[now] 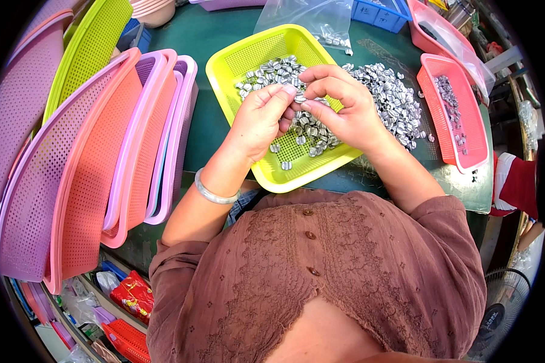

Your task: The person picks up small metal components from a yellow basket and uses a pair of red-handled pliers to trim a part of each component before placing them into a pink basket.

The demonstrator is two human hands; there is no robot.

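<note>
My hands meet above a yellow-green perforated plastic basket (pixel 272 175), which holds many small ribbed silver metal pieces (pixel 284 72). My left hand (pixel 257 118) is closed, its thumb and fingers pinched together at a small silver metal piece (pixel 300 98). Close against it, my right hand (pixel 342 106) curls its thumb and fingers inward at the same spot. The fingertips partly hide what lies between them, so I cannot tell how each one grips it. A large heap of the same silver pieces (pixel 393 103) lies on the table just right of the basket.
A pink basket (pixel 478 151) with more small pieces stands at the right of the green table (pixel 206 133). Stacked pink and purple baskets (pixel 91 199) crowd the left. Farther back are a clear plastic bag (pixel 303 15) and a blue bin (pixel 381 18). A fan (pixel 502 308) stands lower right.
</note>
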